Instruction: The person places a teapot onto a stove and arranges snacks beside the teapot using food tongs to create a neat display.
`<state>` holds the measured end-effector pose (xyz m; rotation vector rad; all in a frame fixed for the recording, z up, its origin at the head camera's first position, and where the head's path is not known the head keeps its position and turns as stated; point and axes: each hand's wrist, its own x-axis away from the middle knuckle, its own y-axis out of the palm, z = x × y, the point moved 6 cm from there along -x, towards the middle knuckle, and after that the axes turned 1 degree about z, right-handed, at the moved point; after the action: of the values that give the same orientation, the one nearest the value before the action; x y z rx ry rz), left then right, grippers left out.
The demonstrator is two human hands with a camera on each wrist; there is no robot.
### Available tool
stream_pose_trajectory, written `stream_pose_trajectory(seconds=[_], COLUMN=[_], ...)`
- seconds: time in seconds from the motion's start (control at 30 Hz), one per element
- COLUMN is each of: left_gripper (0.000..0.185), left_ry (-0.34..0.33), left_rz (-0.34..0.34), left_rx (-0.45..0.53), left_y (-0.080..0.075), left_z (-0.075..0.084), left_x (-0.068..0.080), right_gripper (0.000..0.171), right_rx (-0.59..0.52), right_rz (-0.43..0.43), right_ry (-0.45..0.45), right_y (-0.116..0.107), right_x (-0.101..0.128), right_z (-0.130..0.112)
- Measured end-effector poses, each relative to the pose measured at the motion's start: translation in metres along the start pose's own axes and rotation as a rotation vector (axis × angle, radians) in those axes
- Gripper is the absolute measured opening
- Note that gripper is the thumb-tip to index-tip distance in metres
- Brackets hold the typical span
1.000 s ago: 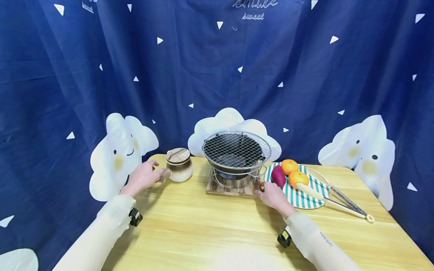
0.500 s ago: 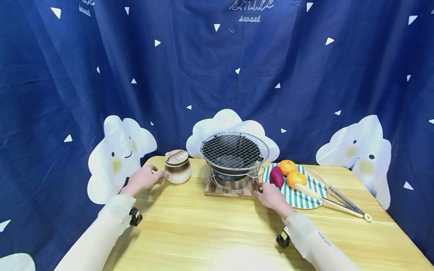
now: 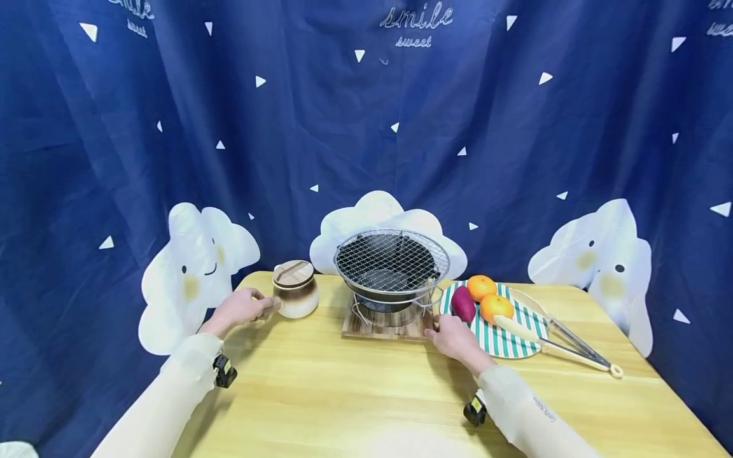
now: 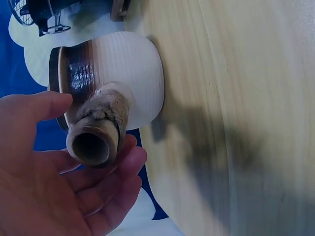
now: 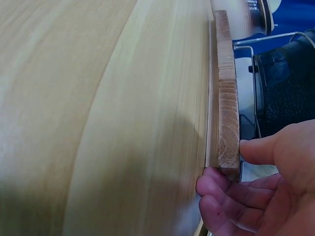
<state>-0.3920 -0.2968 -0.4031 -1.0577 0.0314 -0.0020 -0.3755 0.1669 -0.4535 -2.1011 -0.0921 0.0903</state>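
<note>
A cream-and-brown ceramic pot point(image 3: 300, 304) with a wooden lid point(image 3: 293, 273) stands at the table's back left. My left hand point(image 3: 240, 310) is at its stubby, twine-wrapped side handle point(image 4: 109, 110); in the left wrist view the thumb lies on one side and the fingers curl round the other. Mid-table, a round black grill with a wire rack point(image 3: 389, 261) sits on a square wooden board point(image 3: 372, 331). My right hand point(image 3: 455, 338) pinches the board's front right corner, thumb on top and fingertips under the edge, as the right wrist view shows.
Right of the grill lies a green-striped plate point(image 3: 504, 346) with two oranges point(image 3: 495, 308) and a purple oval item point(image 3: 463, 304). Long tongs point(image 3: 578, 346) rest across its rim, their ring end on the table point(image 3: 366, 401). A blue curtain point(image 3: 343, 127) hangs close behind.
The left fingers and thumb have drawn in around the pot's handle. My right hand stays at the board's corner. The head view has tilted slightly upward; pot, grill and plate keep their places.
</note>
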Motion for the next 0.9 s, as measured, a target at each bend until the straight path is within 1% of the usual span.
stream_pose_trajectory(seconds=[0.13,0.27,0.37,0.43,0.57,0.77,0.9], left_gripper=[0.046,0.05,0.053,0.054,0.051,0.055,0.054], left_ry=[-0.035,-0.028,-0.024,-0.03,-0.047,-0.087,-0.105], left_rz=[-0.049,-0.087,-0.121,-0.136,-0.144,-0.124,-0.138], left_rx=[0.106,0.197,0.234,0.244,0.246,0.236,0.241], left_y=[0.009,0.013,0.014,0.016,0.02,0.021,0.019], left_z=[-0.009,-0.01,-0.009,-0.01,-0.014,-0.021,-0.02], left_x=[-0.005,-0.005,-0.001,0.001,0.004,-0.001,-0.003], right_gripper=[0.023,0.026,0.024,0.022,0.019,0.018,0.023], right_rx=[-0.001,0.009,0.015,0.013,-0.001,-0.004,-0.003], right_rz=[0.009,0.014,0.003,0.0,0.003,0.017,0.008], right_ry=[0.003,0.012,0.022,0.024,0.015,0.006,0.001], right_y=[-0.003,-0.002,0.002,0.004,0.007,0.005,0.001], right_x=[0.001,-0.002,-0.002,-0.001,0.002,0.002,0.002], right_z=[0.0,0.001,0.003,0.003,0.002,0.001,0.0])
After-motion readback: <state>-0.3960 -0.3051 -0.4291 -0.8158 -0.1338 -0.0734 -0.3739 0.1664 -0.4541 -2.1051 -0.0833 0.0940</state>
